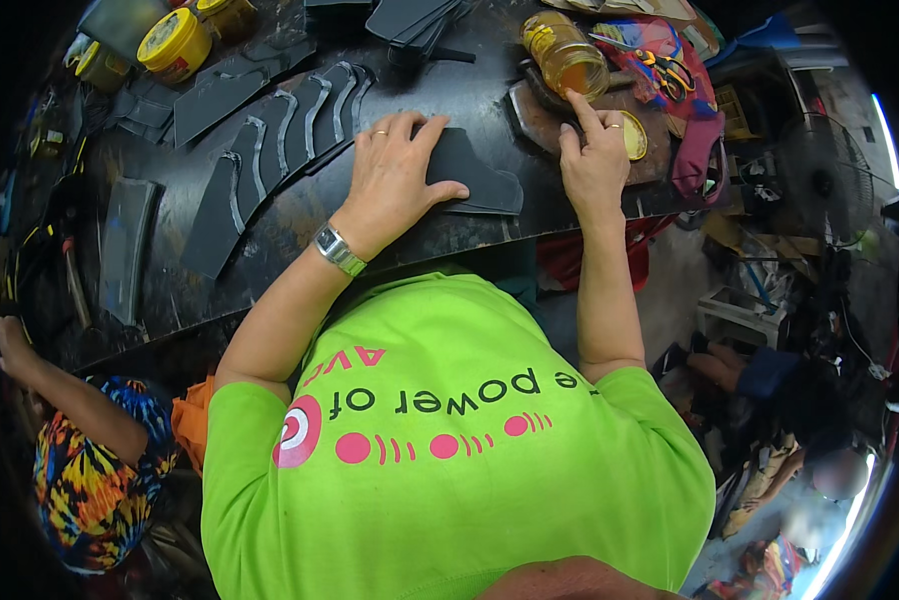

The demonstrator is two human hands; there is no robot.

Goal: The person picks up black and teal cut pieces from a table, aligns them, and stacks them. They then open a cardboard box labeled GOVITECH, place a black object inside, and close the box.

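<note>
Hands apart | left hand (pixel 395 172) spread on dark panels (pixel 488 182) | right hand (pixel 597 160), forefinger extended at tilted jar (pixel 560 48) | tilt could spill contents (pixel 578 76)

The jar (pixel 568 52) looks glossy — the dark pieces (pixel 480 178) smooth, matt.

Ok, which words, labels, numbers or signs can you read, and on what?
Green T-shirt: large black and pink lettering, upside down; legible in part, but I won't copy it.
Yellow tub: label print too small to read.
Clear jar: yellow label, too blurred to read.
Wristwatch: dial too small to read.
</note>
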